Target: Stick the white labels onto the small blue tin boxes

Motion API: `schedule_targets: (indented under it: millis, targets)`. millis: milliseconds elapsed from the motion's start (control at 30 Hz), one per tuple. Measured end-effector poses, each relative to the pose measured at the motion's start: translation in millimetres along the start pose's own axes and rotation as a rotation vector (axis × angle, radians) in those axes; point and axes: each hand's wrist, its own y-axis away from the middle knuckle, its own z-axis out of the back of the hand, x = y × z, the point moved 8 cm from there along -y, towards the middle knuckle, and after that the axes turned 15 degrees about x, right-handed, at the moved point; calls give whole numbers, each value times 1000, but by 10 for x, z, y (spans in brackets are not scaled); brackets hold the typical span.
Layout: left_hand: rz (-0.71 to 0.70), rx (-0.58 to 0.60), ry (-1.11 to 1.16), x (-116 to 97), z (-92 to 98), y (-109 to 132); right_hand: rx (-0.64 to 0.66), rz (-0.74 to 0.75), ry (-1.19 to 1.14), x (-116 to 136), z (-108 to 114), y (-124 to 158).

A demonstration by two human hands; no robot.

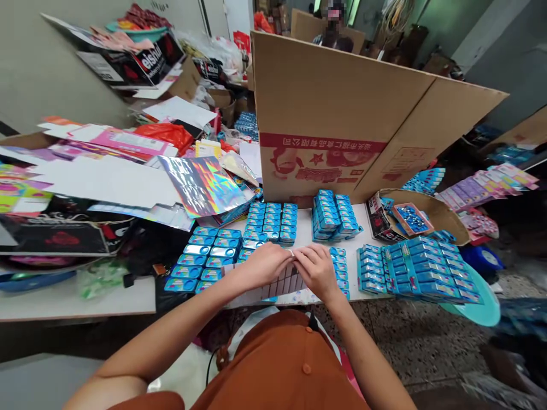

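Observation:
My left hand (262, 265) and my right hand (317, 270) meet over the table's front edge, fingers curled and pinching a small pale piece (292, 253) between them; what it is I cannot make out. Under the hands lies a sheet of small white labels (284, 283). Rows of small blue boxes (205, 256) lie flat just left of the hands. More blue boxes stand in stacks (273, 219) behind the hands and in a second stack (335, 213) to the right.
A large brown cardboard box (342, 108) stands at the back of the white table (85, 296). Holographic sheets (200, 182) and printed card lie piled at left. Packed blue boxes (419, 267) rest on a teal stool at right. A person sits behind the carton.

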Motion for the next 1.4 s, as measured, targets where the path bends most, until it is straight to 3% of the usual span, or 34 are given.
schedule_targets:
  millis: [267,533,767,1400]
  targets:
    - [-31,86,79,-19,-45,-38,-150,12,67,68,-9,263]
    - [-31,176,302,-21,-93,-27,-150,28,72,68,-39,417]
    - [-38,157,350,34,-142,-16,-178,1,-54,50,-17,372]
    - [-61,140,515,52,-81,72,-174,-5,-95,73,64,286]
